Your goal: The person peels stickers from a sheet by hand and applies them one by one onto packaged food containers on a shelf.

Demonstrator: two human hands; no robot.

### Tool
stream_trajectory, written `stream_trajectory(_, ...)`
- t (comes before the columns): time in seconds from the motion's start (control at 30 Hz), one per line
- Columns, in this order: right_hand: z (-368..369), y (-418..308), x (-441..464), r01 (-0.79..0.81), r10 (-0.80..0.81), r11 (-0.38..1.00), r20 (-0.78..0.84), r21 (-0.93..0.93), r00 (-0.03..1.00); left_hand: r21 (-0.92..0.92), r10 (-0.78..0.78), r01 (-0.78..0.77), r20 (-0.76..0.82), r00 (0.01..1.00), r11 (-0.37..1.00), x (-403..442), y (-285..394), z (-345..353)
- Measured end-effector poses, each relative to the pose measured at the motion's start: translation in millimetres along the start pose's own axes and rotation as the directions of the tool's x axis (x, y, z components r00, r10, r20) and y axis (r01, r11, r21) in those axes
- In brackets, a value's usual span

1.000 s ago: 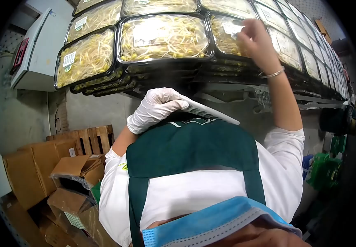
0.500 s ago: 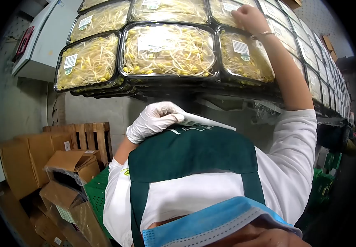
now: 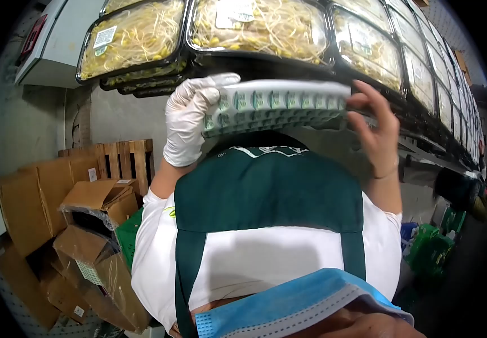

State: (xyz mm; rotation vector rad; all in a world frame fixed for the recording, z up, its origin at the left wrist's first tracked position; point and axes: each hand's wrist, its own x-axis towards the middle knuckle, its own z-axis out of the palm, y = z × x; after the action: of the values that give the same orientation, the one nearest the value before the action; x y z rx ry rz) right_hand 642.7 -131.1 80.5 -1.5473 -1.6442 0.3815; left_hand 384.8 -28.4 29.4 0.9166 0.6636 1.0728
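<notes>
I have one sheet (image 3: 280, 104) of small green labels, held up between my chest and the near edge of the stack (image 3: 159, 73). My gloved left hand (image 3: 190, 118) pinches its left end, thumb against fingers. My bare right hand (image 3: 376, 121) is at its right end, finger and thumb parted; the blur there is heavy, so I can't tell whether they grip the corner.

On the stack, three trays (image 3: 260, 28) of sprouts line the near edge, one at the near left corner, each with one label (image 3: 105, 37) on its lid. More rows run to the far right edge, too small there for me to count.

One pale cabinet (image 3: 63, 50) stands beyond the stack's left edge. Below it, on the grey floor (image 3: 142, 115), I see one wooden pallet (image 3: 128, 158) and at least four cardboard boxes (image 3: 23, 208). To my right are some green crates (image 3: 432, 248), partly in shadow.
</notes>
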Motion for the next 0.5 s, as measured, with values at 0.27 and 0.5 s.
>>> stream_trajectory(0.27,48,12,-11,0.025,0.000,0.996,-0.277,0.089,0.961,-0.036,-0.010,0.010,0.012,1.000,0.999,-8,14,-2)
stream_trajectory(0.5,43,10,-15,-0.229,0.330,0.704,-0.024,0.672,0.944,0.150,-0.003,-0.013,0.106,0.994,0.989,-8,7,-17)
